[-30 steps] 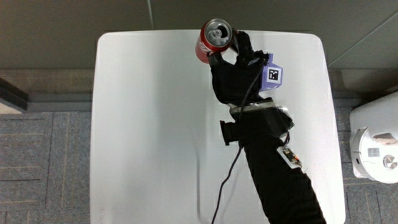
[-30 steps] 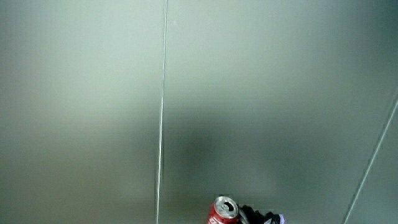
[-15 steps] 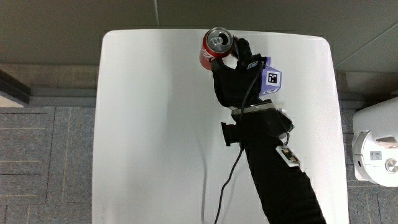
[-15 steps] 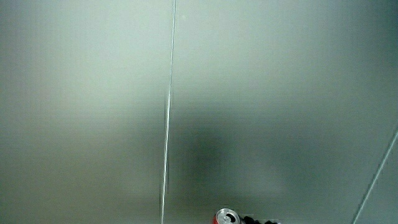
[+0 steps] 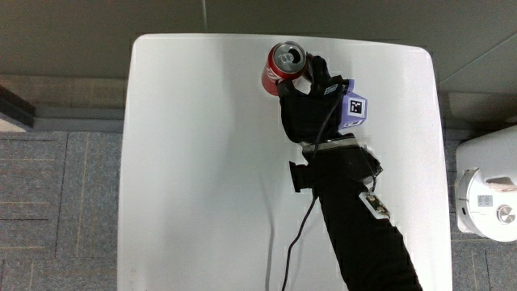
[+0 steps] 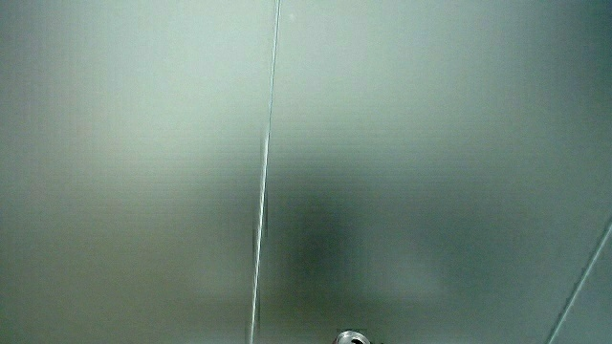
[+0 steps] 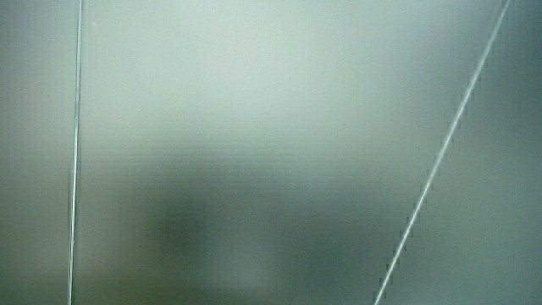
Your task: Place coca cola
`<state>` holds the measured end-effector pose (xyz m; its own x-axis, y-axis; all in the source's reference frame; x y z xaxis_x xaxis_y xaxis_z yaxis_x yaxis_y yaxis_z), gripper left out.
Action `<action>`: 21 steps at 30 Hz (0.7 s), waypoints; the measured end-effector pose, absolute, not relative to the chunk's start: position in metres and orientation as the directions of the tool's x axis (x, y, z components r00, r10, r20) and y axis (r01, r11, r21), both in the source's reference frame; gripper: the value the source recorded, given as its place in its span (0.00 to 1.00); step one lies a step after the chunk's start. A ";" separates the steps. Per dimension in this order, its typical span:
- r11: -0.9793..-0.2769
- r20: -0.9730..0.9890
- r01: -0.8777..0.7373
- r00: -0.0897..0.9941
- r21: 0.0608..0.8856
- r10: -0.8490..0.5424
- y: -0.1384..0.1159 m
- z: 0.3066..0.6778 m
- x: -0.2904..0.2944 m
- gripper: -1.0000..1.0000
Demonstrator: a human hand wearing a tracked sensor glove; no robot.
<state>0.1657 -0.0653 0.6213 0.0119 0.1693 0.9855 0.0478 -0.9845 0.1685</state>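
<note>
1. Near the table's (image 5: 202, 162) edge farthest from the person: a red cola can (image 5: 284, 66), upright, silver top with its opening showing.
2. Right beside the can, touching it: the hand (image 5: 311, 105), black-gloved fingers (image 5: 315, 66) wrapped around the can's side, gripping it.
3. On the back of the hand: a small patterned cube (image 5: 353, 109); forearm (image 5: 355, 218) stretched across the table toward the person, thin cable (image 5: 300, 234) trailing along it.
4. Pale wall only in both side views, save the can's silver rim (image 6: 350, 337) peeking in at one edge.

Black-gloved hand (image 5: 311, 113), patterned cube (image 5: 353, 110), black sleeve (image 5: 367, 242)
</note>
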 end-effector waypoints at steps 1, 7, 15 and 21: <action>-0.984 0.985 0.050 0.019 0.171 0.172 -0.065 0.621 0.166 0.50; -0.982 0.984 0.054 0.013 0.179 0.180 -0.063 0.627 0.167 0.50; -0.980 0.981 0.053 -0.003 0.191 0.191 -0.061 0.628 0.169 0.37; -0.978 0.979 0.052 -0.016 0.204 0.204 -0.057 0.631 0.164 0.27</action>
<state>0.1639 -0.0570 0.6306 -0.0161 0.2038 0.9789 0.0516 -0.9775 0.2044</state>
